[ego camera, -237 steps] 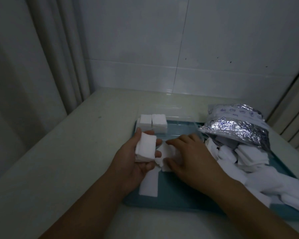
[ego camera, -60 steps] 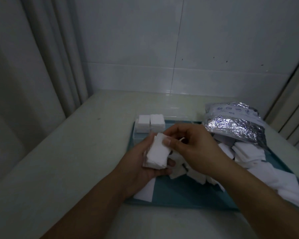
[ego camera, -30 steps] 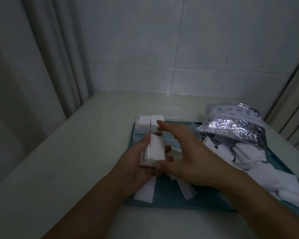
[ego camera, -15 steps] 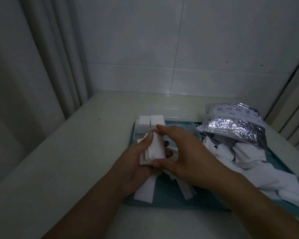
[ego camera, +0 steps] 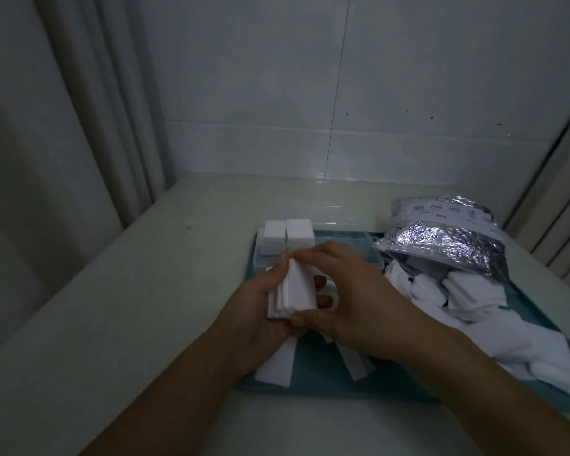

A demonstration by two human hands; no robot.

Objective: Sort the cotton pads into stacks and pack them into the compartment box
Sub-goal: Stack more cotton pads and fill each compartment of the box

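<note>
Nearest the viewer, 2 bare forearms reach in over the front rim of a teal tray (ego camera: 313,383). The left hand (ego camera: 260,311) cradles a stack (ego camera: 295,292) of white cotton pads on edge, thumb and fingers curled round it. The right hand (ego camera: 349,291) caps the same stack from the right, thumb pressed to its near end and fingertips (ego camera: 298,256) curved over its far end, so both hands grip the stack.

Step in hand, as judged: squaring the stack before packing. To do it well, press both ends lightly and evenly so the pad edges come flush, keep the left palm as a backstop, and avoid squeezing hard, since soft pads would likely bow and fan out. The stack should then go into the box on edge, beside the pads already there.

Under the hands lie 2 loose pads (ego camera: 277,360) on the tray. To the right, a heap (ego camera: 474,311) of unsorted pads spills from a foil bag (ego camera: 441,241). Beyond the hands stands the clear box (ego camera: 359,246), with 2 packed stacks (ego camera: 287,236) in its left end; the other compartments appear empty.

The tray rests on a pale counter (ego camera: 129,291). A white tiled wall (ego camera: 343,93) closes the far side, with a grey curtain (ego camera: 63,110) at left. The light is dim.
</note>
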